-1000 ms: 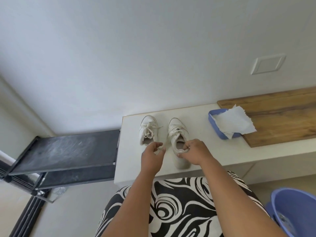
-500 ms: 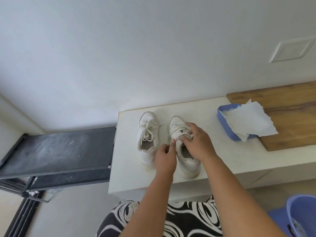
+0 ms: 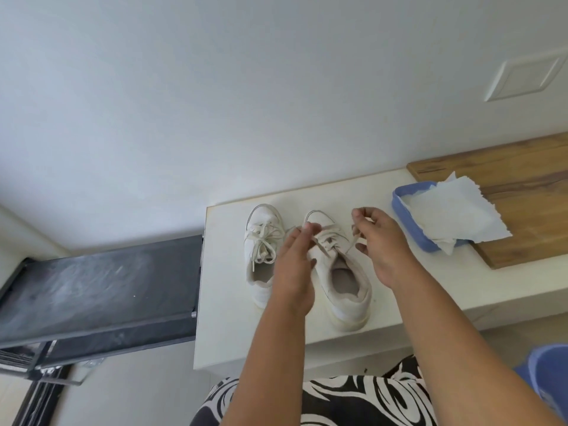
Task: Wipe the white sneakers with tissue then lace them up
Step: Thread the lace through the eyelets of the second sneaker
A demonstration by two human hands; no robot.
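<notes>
Two white sneakers stand side by side near the left end of the white bench, toes toward the wall. The left sneaker has its laces tied in a loose bow, and its heel is partly hidden behind the left hand. The right sneaker sits just beside it, nearer the front edge, with its lace pulled out to both sides. The left hand pinches one lace end between thumb and fingers above the toe, while the right hand pinches the other end, its fingers curled round the lace on the sneaker's right side. Toward the right end of the bench a blue tray holds a crumpled white tissue, resting partly on a wooden board. A black shelf adjoins the bench's left edge.
</notes>
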